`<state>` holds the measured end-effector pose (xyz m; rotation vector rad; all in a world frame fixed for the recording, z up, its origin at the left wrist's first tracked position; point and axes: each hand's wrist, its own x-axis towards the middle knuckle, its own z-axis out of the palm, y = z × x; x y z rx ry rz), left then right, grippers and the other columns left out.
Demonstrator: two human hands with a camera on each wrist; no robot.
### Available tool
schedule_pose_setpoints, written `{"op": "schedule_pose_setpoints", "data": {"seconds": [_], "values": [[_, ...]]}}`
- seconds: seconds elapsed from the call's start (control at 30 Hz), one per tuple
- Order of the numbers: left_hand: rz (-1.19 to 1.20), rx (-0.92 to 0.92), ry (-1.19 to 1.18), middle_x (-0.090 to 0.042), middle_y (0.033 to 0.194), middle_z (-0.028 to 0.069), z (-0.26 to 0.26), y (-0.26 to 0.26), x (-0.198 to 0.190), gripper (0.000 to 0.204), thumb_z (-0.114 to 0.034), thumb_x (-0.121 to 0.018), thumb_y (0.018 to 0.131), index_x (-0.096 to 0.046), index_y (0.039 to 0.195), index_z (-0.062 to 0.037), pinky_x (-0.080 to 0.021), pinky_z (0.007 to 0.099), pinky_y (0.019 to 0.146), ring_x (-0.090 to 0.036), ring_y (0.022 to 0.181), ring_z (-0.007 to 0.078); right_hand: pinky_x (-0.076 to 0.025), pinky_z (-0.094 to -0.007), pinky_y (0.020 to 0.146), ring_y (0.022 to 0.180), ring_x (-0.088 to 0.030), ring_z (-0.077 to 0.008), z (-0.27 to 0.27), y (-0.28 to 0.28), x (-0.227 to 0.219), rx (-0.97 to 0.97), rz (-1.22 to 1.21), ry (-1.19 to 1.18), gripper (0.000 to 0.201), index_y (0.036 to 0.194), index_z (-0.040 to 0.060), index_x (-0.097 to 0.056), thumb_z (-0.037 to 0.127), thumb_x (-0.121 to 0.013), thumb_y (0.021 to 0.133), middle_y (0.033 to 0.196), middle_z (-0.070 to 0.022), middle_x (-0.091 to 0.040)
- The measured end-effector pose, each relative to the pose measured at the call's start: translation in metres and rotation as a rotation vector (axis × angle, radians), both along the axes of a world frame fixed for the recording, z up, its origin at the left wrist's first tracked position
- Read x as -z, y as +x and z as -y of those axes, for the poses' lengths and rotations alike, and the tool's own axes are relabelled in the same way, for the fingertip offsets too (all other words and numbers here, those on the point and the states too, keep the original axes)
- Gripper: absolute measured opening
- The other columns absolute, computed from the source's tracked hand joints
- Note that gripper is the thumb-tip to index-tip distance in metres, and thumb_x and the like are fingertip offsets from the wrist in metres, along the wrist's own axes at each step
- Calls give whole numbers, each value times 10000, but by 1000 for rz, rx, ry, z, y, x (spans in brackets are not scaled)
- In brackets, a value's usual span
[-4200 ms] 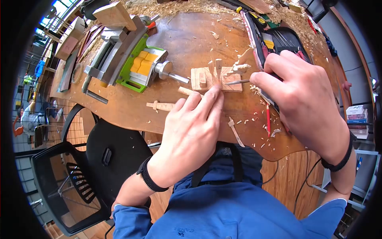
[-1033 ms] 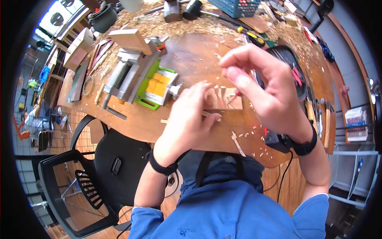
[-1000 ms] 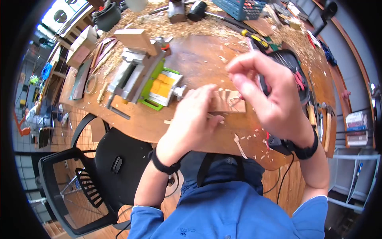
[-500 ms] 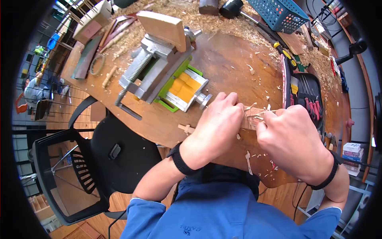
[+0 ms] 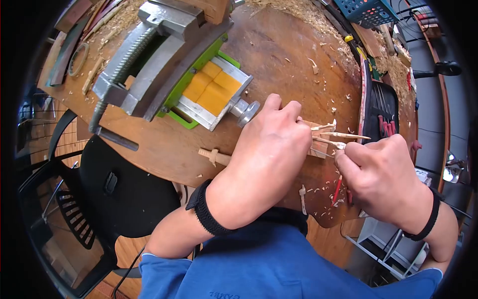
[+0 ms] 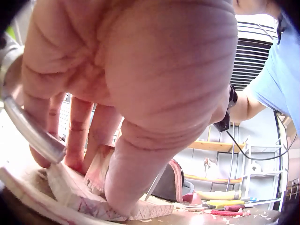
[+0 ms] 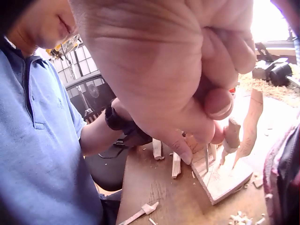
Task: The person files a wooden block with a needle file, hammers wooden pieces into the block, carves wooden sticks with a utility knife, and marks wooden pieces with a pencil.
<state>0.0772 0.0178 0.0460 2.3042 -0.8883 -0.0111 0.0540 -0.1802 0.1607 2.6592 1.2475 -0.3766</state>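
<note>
A small pale wooden board (image 5: 315,130) lies on the bench, with slim carved wooden pieces (image 7: 250,123) standing up from it. My left hand (image 5: 274,159) is bent over the board's left part. In the left wrist view, its thumb (image 6: 124,194) is down on the wood and the fingers reach the other side, gripping it. Close at the board's right side, my right hand (image 5: 381,174) has its fingers curled round a tool with a thin metal shaft (image 7: 207,158); its handle is hidden in the hand. A carved piece (image 5: 332,143) reaches right up to those fingers.
A metal vise (image 5: 154,79) and a green-framed clamp with yellow blocks (image 5: 211,89) stand at the left. Beyond the right hand lies a tool case (image 5: 382,107). A sword-shaped wooden piece (image 5: 213,156), a red pencil (image 5: 337,191) and shavings lie near the front edge.
A second ago my right hand was raised off the board; it has come down to the board's right side. My left hand has curled over the board. The head view has moved closer.
</note>
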Motion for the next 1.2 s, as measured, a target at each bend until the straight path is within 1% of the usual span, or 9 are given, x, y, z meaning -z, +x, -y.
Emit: {"op": "schedule_pose_setpoints", "data": {"seconds": [0.07,0.13,0.3,0.37,0.4,0.47,0.9,1.1,1.2], "values": [[0,6,-9,-658,954,150,-1,1,-2,150,-7,-695,816,-723,951,52,-542,420,873,-622,961,338,-487,-382,472,572,-691,-218,-5,5,-5,-2,-17,-11,153,665,62,-608,170,-715,655,667,-64,-564],[-4,14,-18,-660,963,157,-1,0,-2,176,0,-685,821,-727,977,68,-547,421,878,-625,969,342,-494,-378,495,606,-666,-200,-11,7,-11,-30,-95,-71,322,920,-25,-689,161,-701,658,749,-40,-548],[-54,-8,-12,-666,1037,174,1,-1,-3,325,0,-688,819,-731,1114,129,-573,394,891,-628,1024,349,-476,-376,477,582,-641,-184,-13,9,-7,-22,-74,-98,350,906,-43,-689,165,-697,624,758,-30,-534],[-73,-11,-27,-663,1039,172,1,-1,-4,332,-5,-689,818,-730,1117,131,-574,388,890,-625,1028,345,-464,-356,442,540,-648,-165,-17,7,-5,27,-22,-30,184,646,75,-575,186,-701,572,655,-26,-497],[-85,-12,-33,-659,1041,169,1,-2,-4,338,-9,-691,816,-730,1120,133,-575,382,889,-621,1032,341,-464,-356,442,540,-648,-165,-17,8,-5,34,-28,-34,184,646,75,-575,186,-701,572,655,-26,-497],[-43,26,-5,-656,1038,168,-1,-2,-8,347,-13,-691,815,-730,1126,135,-574,380,891,-619,1032,337,-422,-358,458,566,-615,-160,-17,10,-11,34,-103,-89,320,901,-44,-706,137,-702,637,746,-13,-519],[-64,44,76,-656,1037,158,-1,2,-12,362,-37,-672,821,-731,1134,135,-561,359,928,-613,1044,323,-421,-345,445,533,-571,-148,-24,10,-8,59,-54,-85,352,907,-48,-721,140,-714,609,726,-14,-506],[-140,-24,-52,-659,1040,167,1,-2,-8,320,-23,-673,821,-732,1099,123,-562,377,920,-618,1030,337,-434,-344,455,537,-575,-149,-25,6,-7,53,-17,-93,348,893,-46,-712,139,-706,598,726,-13,-508],[-78,-10,-14,-657,1018,169,1,-1,-8,282,-13,-679,813,-732,1061,110,-561,391,902,-618,1016,341,-440,-347,459,549,-587,-153,-21,4,-8,38,-19,-87,335,884,-42,-708,136,-706,601,726,-12,-512]]}}
